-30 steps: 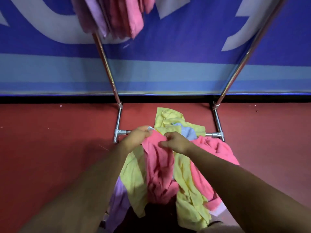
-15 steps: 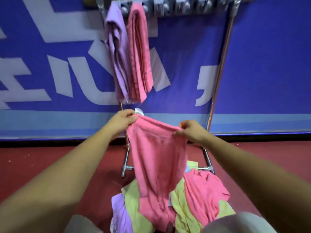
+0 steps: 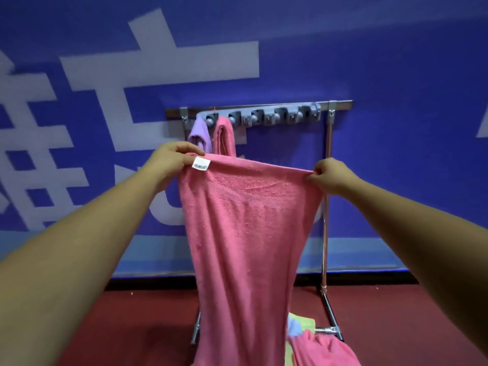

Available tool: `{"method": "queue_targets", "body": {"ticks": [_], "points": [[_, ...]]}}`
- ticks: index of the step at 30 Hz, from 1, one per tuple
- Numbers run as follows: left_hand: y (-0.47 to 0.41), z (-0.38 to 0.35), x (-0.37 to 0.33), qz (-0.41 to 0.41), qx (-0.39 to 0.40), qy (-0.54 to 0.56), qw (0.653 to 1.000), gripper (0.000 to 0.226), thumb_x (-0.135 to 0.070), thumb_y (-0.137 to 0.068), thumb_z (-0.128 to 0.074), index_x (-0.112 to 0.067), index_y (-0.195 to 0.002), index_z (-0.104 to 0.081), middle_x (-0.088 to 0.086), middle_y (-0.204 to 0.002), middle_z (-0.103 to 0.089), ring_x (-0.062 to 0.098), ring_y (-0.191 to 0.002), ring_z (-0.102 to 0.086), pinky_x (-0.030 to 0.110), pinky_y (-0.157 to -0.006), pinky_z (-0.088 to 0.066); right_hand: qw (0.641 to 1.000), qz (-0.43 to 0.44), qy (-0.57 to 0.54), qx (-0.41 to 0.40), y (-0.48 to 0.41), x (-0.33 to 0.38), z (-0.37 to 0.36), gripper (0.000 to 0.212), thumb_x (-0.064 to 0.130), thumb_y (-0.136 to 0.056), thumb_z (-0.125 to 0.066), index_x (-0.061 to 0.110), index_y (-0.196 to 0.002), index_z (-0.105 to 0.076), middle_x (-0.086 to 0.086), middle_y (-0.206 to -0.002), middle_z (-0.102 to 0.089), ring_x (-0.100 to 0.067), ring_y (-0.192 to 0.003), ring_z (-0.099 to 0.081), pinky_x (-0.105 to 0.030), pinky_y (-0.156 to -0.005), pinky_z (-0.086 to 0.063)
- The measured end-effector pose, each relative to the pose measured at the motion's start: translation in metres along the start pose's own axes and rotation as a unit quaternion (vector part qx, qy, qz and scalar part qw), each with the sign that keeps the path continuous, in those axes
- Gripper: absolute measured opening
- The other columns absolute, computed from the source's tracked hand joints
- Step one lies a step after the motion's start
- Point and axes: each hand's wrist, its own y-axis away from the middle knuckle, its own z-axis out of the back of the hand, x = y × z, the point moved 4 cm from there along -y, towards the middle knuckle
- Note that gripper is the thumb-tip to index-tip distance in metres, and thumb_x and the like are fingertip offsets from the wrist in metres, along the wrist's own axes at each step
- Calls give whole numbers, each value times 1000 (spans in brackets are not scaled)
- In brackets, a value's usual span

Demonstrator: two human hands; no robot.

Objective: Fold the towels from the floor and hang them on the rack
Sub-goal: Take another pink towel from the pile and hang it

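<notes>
While both hands pinch its top corners, the pink towel hangs spread before the rack.
Left hand grips beside the white label; right hand clamps the opposite corner.

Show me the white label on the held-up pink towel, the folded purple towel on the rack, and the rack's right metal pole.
White fabric label (image 3: pixel 201 164): head view, centre of the label.
Folded purple towel (image 3: pixel 197 130): head view, upper fold near its peg.
Right metal pole (image 3: pixel 328 143): head view, upper stretch of the shaft.
</notes>
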Motion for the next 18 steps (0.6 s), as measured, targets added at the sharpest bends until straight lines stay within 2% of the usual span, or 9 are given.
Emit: {"method": "queue_targets", "body": {"ticks": [3,5,8,11,13,14,16,18], "points": [[-6,15,-27,-14,-29,-10,999,18,-2,-84,-69,-19,-83,-76,-10,-66,-70,8,-68,-59,15,-59,-47,990,-8,-110,-93,-7,11,33,29,33,-95,-62,13,-74,-57,0,-63,-56,-17,-57,-55,-27,-51,-35],[-9,22,-41,-65,-49,-135,988,16,-7,-83,-71,-22,-86,-77,-12,-71,-71,4,-67,-60,20,-60,-46,975,-23,-181,-130,-12,13,45,29,33,-90,-70,11,-74,-62,-2,-61,-57,-18,-56,-56,-28,-55,-43],[-8,28,-49,-105,-45,-290,950,16,-13,-77,-75,-17,-92,-77,1,-84,-73,18,-79,-66,31,-71,-51,952,-48,-267,-138,-17,9,50,16,19,-84,-77,8,-75,-69,-5,-60,-61,-19,-56,-59,-36,-63,-53],[-2,32,-46,-68,-4,-348,935,13,-26,-78,-79,-15,-84,-76,5,-73,-68,21,-67,-60,30,-60,-46,933,-79,-326,-130,-16,2,51,12,7,-82,-77,6,-73,-70,-8,-58,-62,-24,-60,-62,-44,-71,-61],[2,34,-41,-45,34,-344,937,25,-39,-79,-79,-18,-69,-71,-1,-60,-60,17,-58,-51,27,-55,-39,918,-102,-357,-139,-15,-4,52,20,8,-79,-81,10,-64,-68,-8,-56,-63,-25,-63,-64,-49,-78,-61],[4,35,-38,-34,52,-319,946,28,-44,-80,-78,-19,-68,-71,-4,-58,-59,15,-57,-50,26,-55,-40,915,-108,-361,-145,-13,-6,53,21,11,-77,-82,11,-62,-68,-8,-57,-65,-25,-63,-64,-47,-78,-60],[6,34,-32,-8,83,-240,967,25,-46,-83,-74,-21,-84,-77,-2,-70,-67,13,-65,-54,26,-62,-47,912,-111,-366,-151,-7,-5,55,21,15,-76,-84,13,-63,-68,-9,-63,-67,-23,-62,-63,-43,-72,-58],[6,32,-29,22,97,-163,982,25,-38,-89,-69,-16,-97,-77,8,-88,-72,18,-79,-59,34,-79,-55,902,-104,-392,-147,-2,1,57,20,10,-80,-81,14,-66,-66,-13,-70,-67,-23,-65,-62,-39,-69,-57]]}}
